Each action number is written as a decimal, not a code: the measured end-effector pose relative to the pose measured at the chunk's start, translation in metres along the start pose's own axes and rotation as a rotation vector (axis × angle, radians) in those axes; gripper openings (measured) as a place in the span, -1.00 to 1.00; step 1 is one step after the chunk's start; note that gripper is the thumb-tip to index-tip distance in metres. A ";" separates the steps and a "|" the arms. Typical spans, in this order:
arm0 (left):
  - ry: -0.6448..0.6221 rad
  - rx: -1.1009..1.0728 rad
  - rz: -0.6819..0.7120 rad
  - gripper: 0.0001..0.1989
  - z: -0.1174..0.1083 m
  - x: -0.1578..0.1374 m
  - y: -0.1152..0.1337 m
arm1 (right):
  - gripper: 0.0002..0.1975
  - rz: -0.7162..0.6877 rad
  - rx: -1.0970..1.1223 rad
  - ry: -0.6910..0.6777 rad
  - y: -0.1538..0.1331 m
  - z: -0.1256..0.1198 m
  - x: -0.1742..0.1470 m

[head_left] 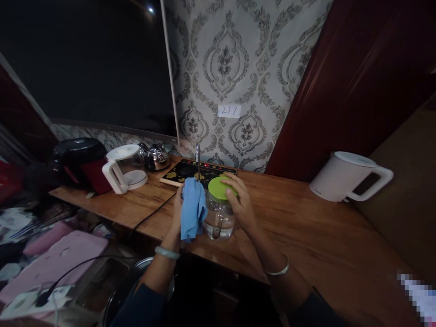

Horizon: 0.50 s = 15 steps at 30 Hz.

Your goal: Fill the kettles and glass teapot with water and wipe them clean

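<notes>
A glass pitcher [220, 221] with a green lid [219, 187] stands upright near the front edge of the wooden counter. Its clear handle faces me, and what looks like water is in the lower part. My right hand [241, 200] grips the lid from the right, thumb and fingers on its rim. To the left of the pitcher, my left hand [177, 206] holds a folded blue cloth [192, 211] that hangs down beside the glass. The cloth hides most of the left fingers.
Behind the pitcher lies a black induction cooktop [184, 171] with lit red digits, its cord running left. A white-handled glass kettle [127, 170], a metal teapot [157, 158] and a black-red appliance [81, 163] stand left. A white electric kettle [340, 177] is at right.
</notes>
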<state>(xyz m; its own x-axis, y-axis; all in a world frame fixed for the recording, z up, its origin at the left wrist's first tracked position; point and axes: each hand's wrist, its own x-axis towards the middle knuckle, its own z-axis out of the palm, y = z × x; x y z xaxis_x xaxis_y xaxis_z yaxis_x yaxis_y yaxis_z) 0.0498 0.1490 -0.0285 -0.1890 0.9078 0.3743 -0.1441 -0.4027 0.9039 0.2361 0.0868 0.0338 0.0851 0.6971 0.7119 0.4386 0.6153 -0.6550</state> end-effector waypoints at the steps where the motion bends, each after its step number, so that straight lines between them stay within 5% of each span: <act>1: 0.005 -0.031 -0.032 -0.56 -0.001 0.003 0.006 | -0.64 -0.002 0.013 0.019 0.000 0.002 -0.001; 8: -0.315 -0.098 -0.087 -0.46 0.015 -0.006 0.043 | -0.67 -0.016 0.050 0.173 0.002 0.015 -0.005; 15: -0.185 0.200 0.154 -0.30 0.013 -0.044 0.030 | -0.68 -0.029 0.028 0.178 0.004 0.015 -0.005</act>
<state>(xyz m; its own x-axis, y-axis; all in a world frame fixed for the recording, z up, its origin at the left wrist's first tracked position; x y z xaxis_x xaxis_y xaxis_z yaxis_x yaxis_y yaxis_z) 0.0667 0.0983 -0.0150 -0.0112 0.8512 0.5247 0.0695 -0.5228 0.8496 0.2235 0.0909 0.0237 0.2311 0.6039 0.7628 0.4186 0.6460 -0.6383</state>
